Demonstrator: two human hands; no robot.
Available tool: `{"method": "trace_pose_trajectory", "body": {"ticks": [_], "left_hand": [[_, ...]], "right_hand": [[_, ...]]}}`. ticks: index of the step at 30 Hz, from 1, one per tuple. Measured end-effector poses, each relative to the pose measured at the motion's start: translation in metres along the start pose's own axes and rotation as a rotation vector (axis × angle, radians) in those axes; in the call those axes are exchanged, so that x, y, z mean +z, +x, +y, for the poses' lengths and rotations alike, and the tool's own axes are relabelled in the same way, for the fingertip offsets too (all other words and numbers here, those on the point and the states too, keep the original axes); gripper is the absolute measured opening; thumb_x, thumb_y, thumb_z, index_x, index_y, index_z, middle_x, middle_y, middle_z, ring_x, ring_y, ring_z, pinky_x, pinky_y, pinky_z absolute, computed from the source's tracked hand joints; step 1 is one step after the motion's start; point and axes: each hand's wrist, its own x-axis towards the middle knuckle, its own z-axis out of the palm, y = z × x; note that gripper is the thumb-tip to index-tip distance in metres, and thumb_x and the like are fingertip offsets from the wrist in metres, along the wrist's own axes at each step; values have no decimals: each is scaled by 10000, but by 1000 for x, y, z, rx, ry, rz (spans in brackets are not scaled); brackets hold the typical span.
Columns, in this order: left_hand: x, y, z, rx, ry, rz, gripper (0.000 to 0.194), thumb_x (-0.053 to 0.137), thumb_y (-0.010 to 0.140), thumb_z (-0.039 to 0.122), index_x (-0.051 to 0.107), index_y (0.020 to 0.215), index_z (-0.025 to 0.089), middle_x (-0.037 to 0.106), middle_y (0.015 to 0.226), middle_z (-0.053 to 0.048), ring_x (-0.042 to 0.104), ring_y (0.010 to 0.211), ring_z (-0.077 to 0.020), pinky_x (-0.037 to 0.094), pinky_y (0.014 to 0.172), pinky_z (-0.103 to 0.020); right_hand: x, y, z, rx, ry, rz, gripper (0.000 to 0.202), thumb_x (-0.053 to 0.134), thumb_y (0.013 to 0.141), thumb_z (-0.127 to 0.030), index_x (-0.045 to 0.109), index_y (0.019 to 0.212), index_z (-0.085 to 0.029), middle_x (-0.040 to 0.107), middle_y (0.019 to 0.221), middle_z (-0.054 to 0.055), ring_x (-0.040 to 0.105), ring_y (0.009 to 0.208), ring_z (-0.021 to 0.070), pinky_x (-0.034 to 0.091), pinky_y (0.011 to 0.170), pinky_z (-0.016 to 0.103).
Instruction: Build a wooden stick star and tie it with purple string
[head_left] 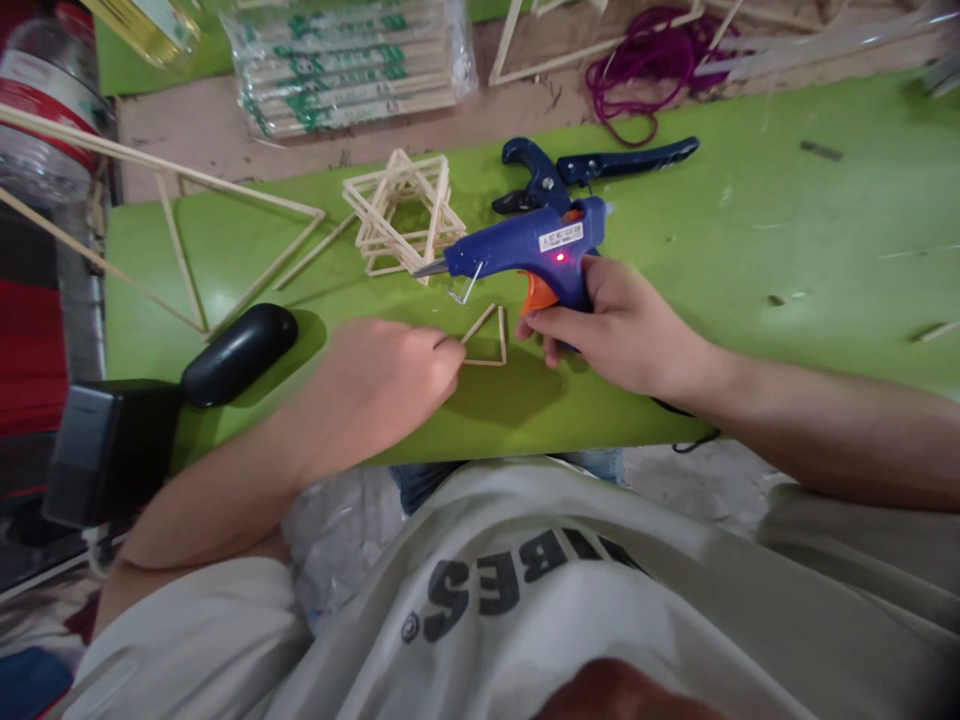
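Observation:
My right hand (626,320) is wrapped round the grip of a blue hot glue gun (517,242) with an orange trigger and a lit red light; its nozzle points left. My left hand (397,375) is closed at one corner of a small triangle of thin wooden sticks (502,335), low over the green table (750,300). Just behind the nozzle stands a star-shaped stick frame (405,215). A dark blue cutter (547,180) lies beyond the glue gun.
Left of my left hand are a black oval case (240,355), a black box (112,450) and a large stick frame (180,250). Wrapped chopsticks (352,65), purple cord (652,65) and a bottle (45,110) lie along the back.

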Motion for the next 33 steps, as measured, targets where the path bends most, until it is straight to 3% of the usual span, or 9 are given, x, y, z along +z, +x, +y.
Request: {"method": "trace_pose_trajectory", "body": {"ticks": [6, 10, 17, 24, 29, 33], "left_hand": [[8, 2, -2, 30, 16, 24, 322, 547, 1176, 225, 867, 1147, 239, 876, 1028, -58, 812, 919, -283, 321, 651, -407], [9, 2, -2, 38, 18, 63, 331, 547, 1190, 233, 878, 1187, 251, 878, 1041, -58, 809, 916, -271, 387, 666, -404], [14, 1, -7, -47, -52, 270, 242, 695, 1172, 391, 862, 1249, 235, 867, 1130, -78, 822, 986, -300, 476, 715, -402], [8, 0, -12, -95, -170, 132, 201, 695, 1150, 332, 854, 1154, 210, 875, 1172, -93, 827, 1031, -306, 475, 718, -373], [10, 3, -11, -117, -221, 124, 257, 631, 1159, 298, 870, 1096, 227, 889, 1142, -81, 821, 987, -273, 488, 725, -361], [10, 5, -9, -131, -227, 111, 273, 612, 1165, 292, 867, 1089, 228, 895, 1163, -78, 828, 1010, -274, 501, 741, -359]], "right_hand": [[-1, 0, -4, 29, 30, 0, 126, 817, 942, -154, 739, 880, -231, 777, 800, 20, 650, 569, 153, 547, 497, 298], [0, 0, -4, 47, 37, 18, 131, 828, 933, -154, 732, 905, -239, 823, 886, 32, 662, 551, 144, 535, 462, 293], [0, -1, 3, 19, 23, 42, 127, 845, 962, -230, 719, 965, -249, 839, 913, 19, 708, 548, 159, 522, 440, 288], [-2, -4, 1, 23, -61, 35, 105, 807, 998, -214, 712, 996, -257, 848, 989, 45, 755, 645, 195, 598, 555, 345], [0, -8, -5, 41, -89, 4, 123, 802, 1002, -200, 697, 999, -264, 835, 892, 49, 775, 726, 239, 572, 570, 376], [0, -7, -3, 35, -48, -24, 151, 836, 1000, -237, 690, 1018, -269, 869, 1004, 70, 840, 872, 295, 624, 619, 409]]}}
